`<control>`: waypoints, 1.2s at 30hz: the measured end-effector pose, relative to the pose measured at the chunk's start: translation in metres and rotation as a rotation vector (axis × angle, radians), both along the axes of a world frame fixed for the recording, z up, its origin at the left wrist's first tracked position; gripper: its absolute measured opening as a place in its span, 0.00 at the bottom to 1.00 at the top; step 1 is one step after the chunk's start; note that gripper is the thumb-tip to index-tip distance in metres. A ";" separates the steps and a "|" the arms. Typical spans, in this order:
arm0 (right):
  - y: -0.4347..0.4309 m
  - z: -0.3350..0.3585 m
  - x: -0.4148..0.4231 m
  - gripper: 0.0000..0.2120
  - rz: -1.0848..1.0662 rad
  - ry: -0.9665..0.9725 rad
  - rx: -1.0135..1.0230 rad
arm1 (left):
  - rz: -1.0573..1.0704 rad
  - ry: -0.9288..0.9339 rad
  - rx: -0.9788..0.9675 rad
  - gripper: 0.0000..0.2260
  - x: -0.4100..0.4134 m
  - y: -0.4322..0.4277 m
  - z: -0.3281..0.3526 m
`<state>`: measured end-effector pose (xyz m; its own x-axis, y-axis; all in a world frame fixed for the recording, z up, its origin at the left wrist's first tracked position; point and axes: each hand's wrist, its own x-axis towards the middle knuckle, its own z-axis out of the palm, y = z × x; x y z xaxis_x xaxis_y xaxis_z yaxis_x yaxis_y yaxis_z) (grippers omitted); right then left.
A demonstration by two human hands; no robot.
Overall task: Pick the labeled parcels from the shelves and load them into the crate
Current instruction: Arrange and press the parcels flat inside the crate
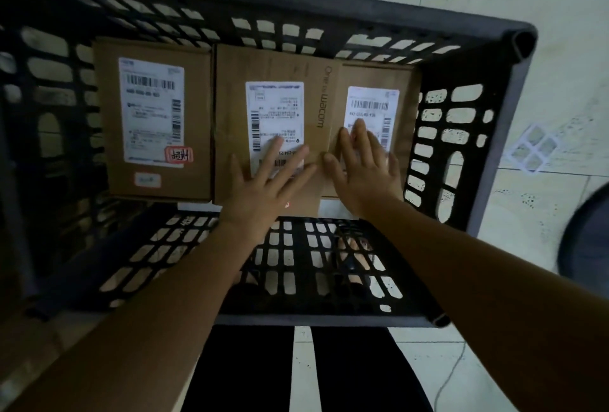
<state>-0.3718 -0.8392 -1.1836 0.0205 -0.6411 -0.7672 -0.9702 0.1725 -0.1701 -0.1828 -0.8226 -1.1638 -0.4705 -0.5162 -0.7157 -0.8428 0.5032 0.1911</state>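
Three brown cardboard parcels with white shipping labels lie flat side by side in the black slatted crate (468, 134). The left parcel (108, 121) carries a red stamp on its label. The middle parcel (230, 98) has "wacom" printed on it. The right parcel (407, 108) sits against the crate's right wall. My left hand (263, 180) rests flat, fingers spread, on the middle parcel's label. My right hand (365, 167) lies flat, fingers apart, on the right parcel's label. Neither hand grips anything.
The crate stands on a pale tiled floor (543, 9). A person's dark trouser legs (250, 368) are below the crate's near rim, and feet show through the near wall's slats. A dark round object (590, 240) is at the right edge. A thin cable (451, 375) lies on the floor.
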 end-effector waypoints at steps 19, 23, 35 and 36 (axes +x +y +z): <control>-0.062 0.003 0.000 0.39 0.354 -0.025 -0.273 | -0.129 -0.026 -0.284 0.55 -0.004 0.014 -0.014; -0.075 0.004 0.003 0.43 0.491 0.098 -0.227 | -0.234 -0.020 -0.282 0.51 -0.013 0.002 -0.015; -0.077 0.007 0.008 0.41 0.186 0.194 -0.154 | -0.263 -0.037 -0.115 0.45 -0.026 -0.005 -0.021; -0.070 0.006 0.005 0.42 0.133 0.146 -0.152 | -0.245 -0.024 -0.110 0.44 -0.027 -0.005 -0.021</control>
<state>-0.3673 -0.9094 -1.1775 0.0089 -0.7486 -0.6630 -0.9989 0.0243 -0.0408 -0.2097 -0.8278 -1.1851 -0.5747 -0.4642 -0.6740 -0.6969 0.7094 0.1056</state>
